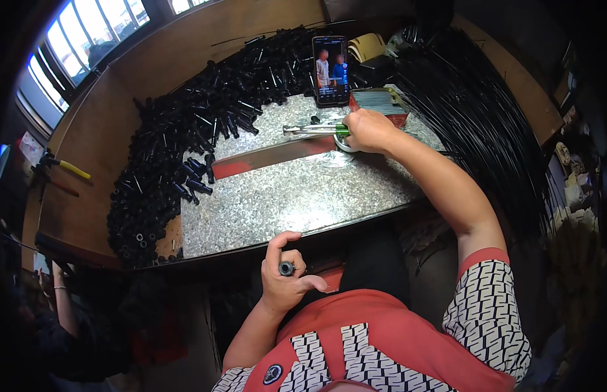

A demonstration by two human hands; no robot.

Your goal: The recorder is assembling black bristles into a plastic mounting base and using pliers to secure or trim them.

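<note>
My right hand (370,132) reaches over the stone-patterned tabletop (290,202), its fingers closed round the green grips of metal pliers (307,129). The pliers' jaws point left, just above the far edge of a red and grey metal strip (274,159) lying on the table. In front of the table's near edge, close to my body, my left hand (282,277) curls round a short black tubular part (286,268). Its hollow end faces up, while my index finger and thumb stand apart from it. A pale curved piece below my right hand is partly hidden.
Many black tubular parts (179,140) lie heaped along the left and back. A phone (331,70) stands upright at the back, beside a red box of thin rods (380,103). Long black rods (473,98) fill the right side. Yellow-handled pliers (69,167) hang on the left panel.
</note>
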